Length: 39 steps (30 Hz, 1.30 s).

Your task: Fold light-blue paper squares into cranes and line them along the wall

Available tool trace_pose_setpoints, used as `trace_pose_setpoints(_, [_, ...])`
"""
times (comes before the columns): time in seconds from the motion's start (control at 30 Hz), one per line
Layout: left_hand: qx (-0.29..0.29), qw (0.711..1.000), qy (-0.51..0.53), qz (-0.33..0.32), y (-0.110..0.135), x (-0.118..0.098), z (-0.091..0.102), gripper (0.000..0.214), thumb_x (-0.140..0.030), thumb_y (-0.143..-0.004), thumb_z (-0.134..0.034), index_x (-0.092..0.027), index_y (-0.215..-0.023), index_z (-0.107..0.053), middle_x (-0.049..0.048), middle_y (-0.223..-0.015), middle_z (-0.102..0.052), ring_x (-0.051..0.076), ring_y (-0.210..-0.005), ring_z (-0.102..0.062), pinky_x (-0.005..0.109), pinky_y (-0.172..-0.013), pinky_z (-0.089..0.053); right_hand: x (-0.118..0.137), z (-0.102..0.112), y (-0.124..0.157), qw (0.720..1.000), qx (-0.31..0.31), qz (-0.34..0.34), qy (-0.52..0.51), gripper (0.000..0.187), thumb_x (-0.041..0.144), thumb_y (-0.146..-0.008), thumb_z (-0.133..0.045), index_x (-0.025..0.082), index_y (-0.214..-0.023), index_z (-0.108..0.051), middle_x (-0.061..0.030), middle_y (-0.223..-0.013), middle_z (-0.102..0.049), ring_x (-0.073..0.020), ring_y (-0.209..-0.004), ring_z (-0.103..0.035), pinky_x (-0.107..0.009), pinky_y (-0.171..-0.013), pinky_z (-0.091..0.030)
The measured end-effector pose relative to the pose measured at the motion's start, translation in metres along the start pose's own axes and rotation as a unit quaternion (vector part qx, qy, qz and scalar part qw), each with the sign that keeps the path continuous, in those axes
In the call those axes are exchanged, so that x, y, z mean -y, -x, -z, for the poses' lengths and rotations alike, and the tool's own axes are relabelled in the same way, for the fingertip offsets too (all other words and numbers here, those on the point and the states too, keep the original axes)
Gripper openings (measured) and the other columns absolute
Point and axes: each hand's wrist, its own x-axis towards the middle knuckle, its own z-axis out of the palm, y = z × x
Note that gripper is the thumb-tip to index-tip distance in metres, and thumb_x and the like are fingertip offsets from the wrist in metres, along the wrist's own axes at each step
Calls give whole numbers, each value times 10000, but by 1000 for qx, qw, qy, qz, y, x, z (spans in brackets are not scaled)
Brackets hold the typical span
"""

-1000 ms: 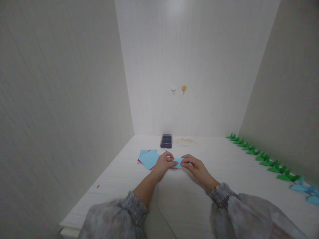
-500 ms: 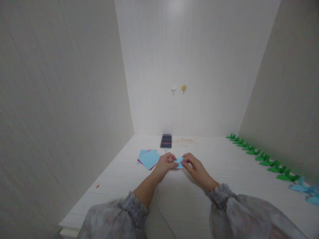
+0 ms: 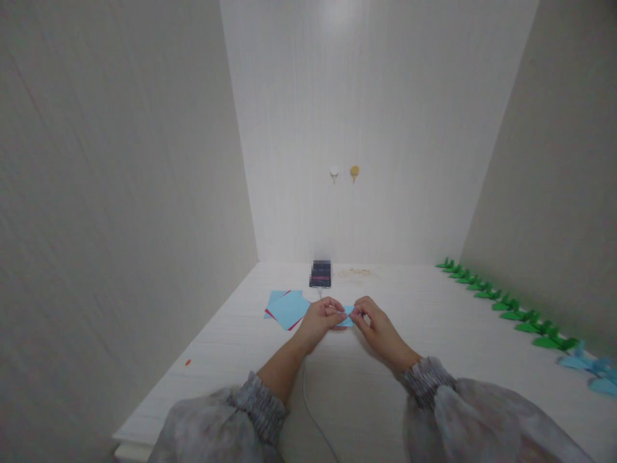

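Pinching blue paper [image 3: 346, 315] — left hand [image 3: 319, 319], right hand [image 3: 377, 326].

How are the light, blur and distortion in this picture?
Head view: soft, even light, pale glare high on the back wall; side walls lean outward from lens distortion; the phone is a pixelated block; left hand, right hand and blue paper look slightly soft.

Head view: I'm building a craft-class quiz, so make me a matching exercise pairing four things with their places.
1 small blue paper
2 blue sheet stack
3 green folded pieces
4 dark device

A in a row along the right wall
B by the back wall
C pinched between left hand and right hand
D lying just beside the left hand

Pairs: 1-C, 2-D, 3-A, 4-B
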Motion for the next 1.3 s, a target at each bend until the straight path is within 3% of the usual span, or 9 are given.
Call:
trace_pose_setpoints(0.17, [-22,999,-11,-24,-2,1,-3,302,-291,-486,-693,-130,-668,-514,-73,-434,-440,45,-419,-432,247,-545,-447,3,-1,-1,1000,-19,10,3,82,166,-778,-400,185,-711,-443,-45,-823,-418,-161,-808,-424,-315,-730,-369])
trace_pose_setpoints(0.27, [-27,999,-13,-35,-1,0,-6,287,-294,-494,-688,-124,-656,-524,-54,-466,-470,49,-431,-443,223,-530,-428,5,-1,-1,999,-33,8,3,75,166,-775,-402,185,-717,-445,-52,-844,-412,-165,-830,-421,-322,-740,-370])
trace_pose_setpoints(0.57, [-24,996,-60,-54,3,-3,-8,323,-266,-476,-698,-133,-733,-555,-13,-617,-577,75,-529,-500,220,-576,-400,7,-1,-2,999,-49,-14,3,82,195,-774,-408,182,-706,-452,-54,-837,-416,-165,-803,-431,-312,-694,-380])
trace_pose_setpoints(0.87, [-25,999,-13,-35,-1,4,-6,294,-280,-506,-681,-122,-716,-549,-2,-598,-583,83,-506,-514,274,-622,-442,1,-4,-2,997,-59,-51,-29,106,243,-766,-437,190,-681,-472,-41,-804,-438,-144,-692,-435,-279,-601,-386])
trace_pose_setpoints(1.3, [-28,999,-5,-17,0,8,-4,354,-254,-440,-716,-131,-726,-547,-8,-588,-574,87,-508,-508,238,-577,-401,-5,-6,-2,991,-65,-73,-95,112,281,-729,-485,185,-677,-509,-32,-806,-458,-140,-716,-452,-257,-606,-384])
